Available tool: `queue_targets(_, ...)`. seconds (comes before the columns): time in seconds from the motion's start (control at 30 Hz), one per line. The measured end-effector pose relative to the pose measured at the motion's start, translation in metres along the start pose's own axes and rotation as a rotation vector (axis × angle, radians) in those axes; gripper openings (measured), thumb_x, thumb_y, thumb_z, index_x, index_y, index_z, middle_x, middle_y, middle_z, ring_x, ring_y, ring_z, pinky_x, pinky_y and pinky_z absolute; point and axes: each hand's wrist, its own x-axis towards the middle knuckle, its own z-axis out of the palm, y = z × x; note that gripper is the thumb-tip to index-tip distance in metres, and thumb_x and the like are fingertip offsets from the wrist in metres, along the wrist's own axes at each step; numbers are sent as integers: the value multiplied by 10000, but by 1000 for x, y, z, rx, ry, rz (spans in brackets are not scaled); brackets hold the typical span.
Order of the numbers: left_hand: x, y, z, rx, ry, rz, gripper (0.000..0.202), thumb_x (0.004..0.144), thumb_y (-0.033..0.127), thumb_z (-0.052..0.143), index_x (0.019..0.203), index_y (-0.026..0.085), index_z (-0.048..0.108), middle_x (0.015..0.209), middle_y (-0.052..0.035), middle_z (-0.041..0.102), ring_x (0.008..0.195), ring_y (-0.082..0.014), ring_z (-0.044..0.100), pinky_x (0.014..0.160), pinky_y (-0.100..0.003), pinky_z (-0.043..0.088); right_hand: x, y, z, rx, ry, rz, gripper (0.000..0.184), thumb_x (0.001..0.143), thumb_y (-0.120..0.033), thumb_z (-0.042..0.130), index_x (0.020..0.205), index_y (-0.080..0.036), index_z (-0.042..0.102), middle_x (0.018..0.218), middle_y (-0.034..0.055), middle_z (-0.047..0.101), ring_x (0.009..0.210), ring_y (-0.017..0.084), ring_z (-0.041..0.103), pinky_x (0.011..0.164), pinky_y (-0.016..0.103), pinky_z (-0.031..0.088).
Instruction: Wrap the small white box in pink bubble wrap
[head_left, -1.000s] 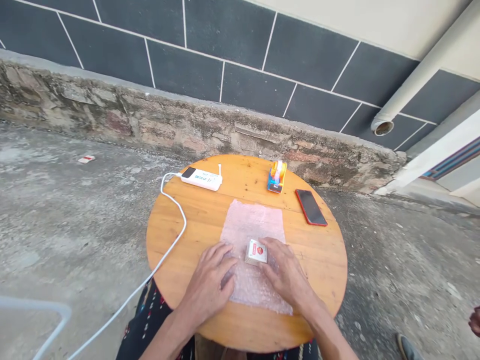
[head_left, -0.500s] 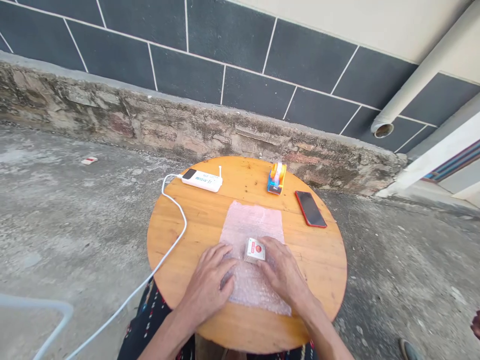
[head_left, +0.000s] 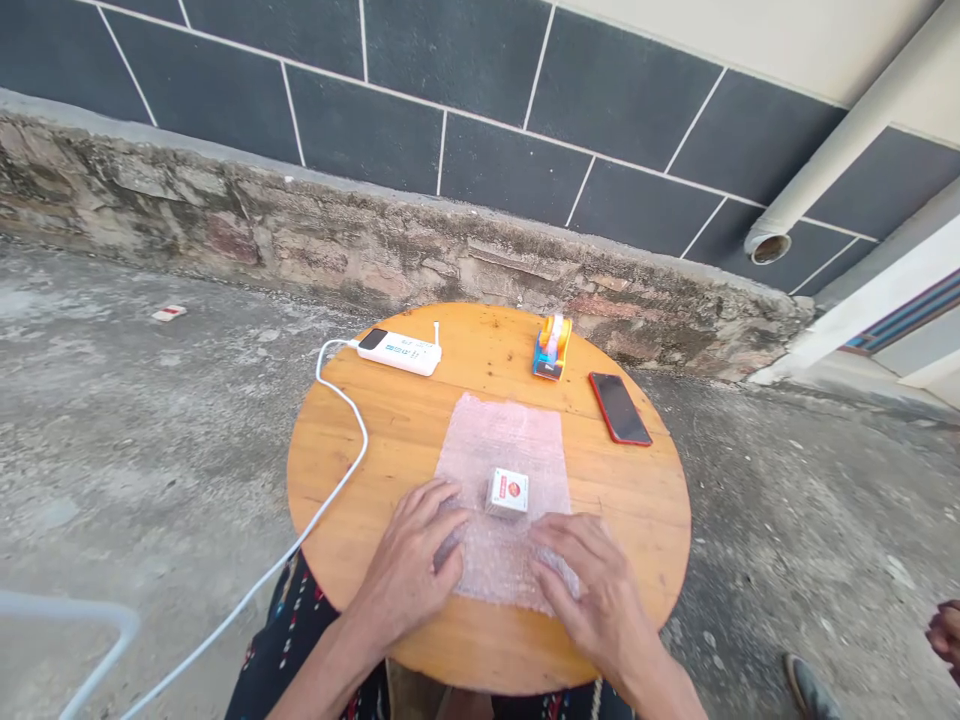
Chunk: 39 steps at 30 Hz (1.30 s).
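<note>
A small white box [head_left: 508, 492] with red print sits on a pinkish sheet of bubble wrap [head_left: 504, 430], spread on a round wooden table [head_left: 360, 420]. My left hand [head_left: 420, 550] rests at the left edge of the wrap, fingers apart and holding nothing. Over the wrap's right edge, my right hand [head_left: 589, 575] is open too, its fingers loosely curved. A gap separates each hand from the box. The palms face down, so their undersides are hidden.
Toward the table's back are a white power bank [head_left: 399, 352] with a white cable [head_left: 337, 485] and a tape dispenser [head_left: 551, 348]. A red-edged phone [head_left: 619, 408] lies at right. Another person's hand [head_left: 945, 630] and shoe [head_left: 810, 688] show at far right.
My right hand has let go of the box and drawn back toward me, to the right. The box stays on the wrap. My left hand has barely moved.
</note>
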Motion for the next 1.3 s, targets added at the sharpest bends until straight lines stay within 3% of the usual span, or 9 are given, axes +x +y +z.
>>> queue_targets(0.13, 0, 0, -2, -36, 41, -2, 340, 758, 88, 490, 1043, 205, 635, 1264, -89, 550, 1250, -278, 442, 1025, -474, 423, -23, -19, 8, -74, -114, -61, 150, 837, -155, 563, 966, -215, 607, 1048, 75, 635, 846, 233, 577, 765, 408, 444)
queue_targets(0.37, -3, 3, -8, -40, 50, 17, 325, 751, 88, 502, 1025, 204, 633, 1241, -90, 564, 1242, -279, 450, 1017, -480, 432, -27, -16, 39, -184, 67, -87, 228, 853, -21, 394, 840, -191, 546, 838, 51, 636, 707, 191, 557, 734, 366, 390)
queue_targets(0.53, -4, 29, -16, 52, 13, 105, 339, 757, 181, 595, 1095, 208, 598, 1364, -108, 473, 1315, -328, 352, 1047, -539, 382, -20, -20, 28, -122, 34, -22, 222, 877, -42, 364, 845, -196, 522, 835, 54, 610, 735, 200, 542, 715, 362, 379)
queue_targets(0.63, 1, 42, -12, 109, 4, 160, 316, 761, 130, 582, 1063, 217, 611, 1385, -97, 466, 1330, -327, 335, 1057, -563, 358, -17, -22, 18, -36, 36, 11, 205, 887, -63, 375, 840, -200, 520, 839, 47, 606, 731, 196, 534, 696, 358, 377)
queue_targets(0.77, 6, 43, -1, 102, 79, 171, 280, 780, 2, 457, 832, 210, 636, 1295, -72, 551, 1293, -281, 395, 1042, -544, 372, -12, -13, 3, 72, -4, 44, 160, 903, -114, 424, 865, -215, 543, 910, 46, 620, 792, 199, 558, 734, 366, 406)
queue_targets(0.9, 3, 39, 4, 71, 149, 163, 288, 780, -21, 434, 833, 192, 620, 1318, -96, 516, 1293, -289, 383, 1030, -542, 376, 8, 8, -11, 70, -13, 90, 169, 913, -200, 490, 1065, -233, 559, 1130, 76, 607, 1009, 234, 566, 874, 412, 417)
queue_targets(1.07, 0, 40, 6, 41, 166, 150, 294, 769, -38, 432, 836, 186, 611, 1339, -104, 480, 1287, -295, 384, 1017, -536, 385, 43, 21, -2, 8, -149, 101, 524, 772, -196, 671, 1265, -173, 494, 1308, 126, 541, 1183, 284, 500, 975, 437, 386)
queue_targets(1.2, -2, 41, 5, 6, 194, 146, 273, 772, -41, 444, 811, 179, 602, 1329, -105, 483, 1264, -293, 409, 1009, -520, 392, 54, 17, 8, 21, -180, 99, 438, 756, -119, 645, 1178, -198, 563, 1150, 66, 652, 1059, 245, 576, 927, 390, 404)
queue_targets(1.3, -6, 40, 6, -4, 184, 140, 263, 763, -49, 450, 809, 168, 591, 1328, -114, 480, 1262, -298, 411, 1014, -512, 387, 54, 17, 8, 17, -159, 101, 409, 764, -127, 639, 1163, -187, 576, 1137, 74, 661, 1042, 251, 581, 918, 394, 395)
